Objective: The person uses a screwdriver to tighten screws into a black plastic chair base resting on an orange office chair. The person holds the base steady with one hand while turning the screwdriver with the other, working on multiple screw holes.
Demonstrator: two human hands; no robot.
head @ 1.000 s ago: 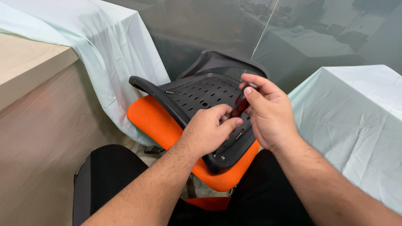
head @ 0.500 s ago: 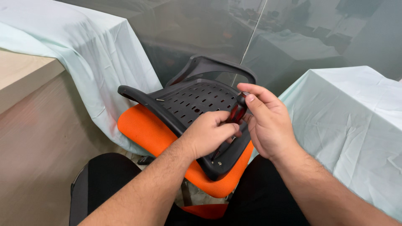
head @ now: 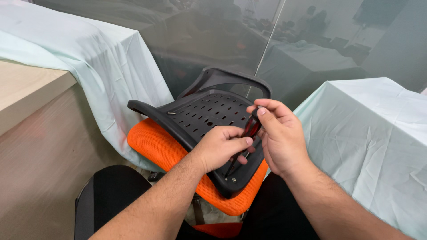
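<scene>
head view: pale cloths (head: 364, 129) flank the seat (head: 200, 115).

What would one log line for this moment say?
left hand: steadies screwdriver shaft | right hand: grips screwdriver handle | tip: on black seat base | cushion: orange

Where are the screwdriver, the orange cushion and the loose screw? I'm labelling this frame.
Screwdriver (head: 250, 129): head view, on its red-black handle.
Orange cushion (head: 155, 146): head view, on its left upper side.
Loose screw (head: 171, 113): head view, mid-length, lying on the black plate.
</scene>
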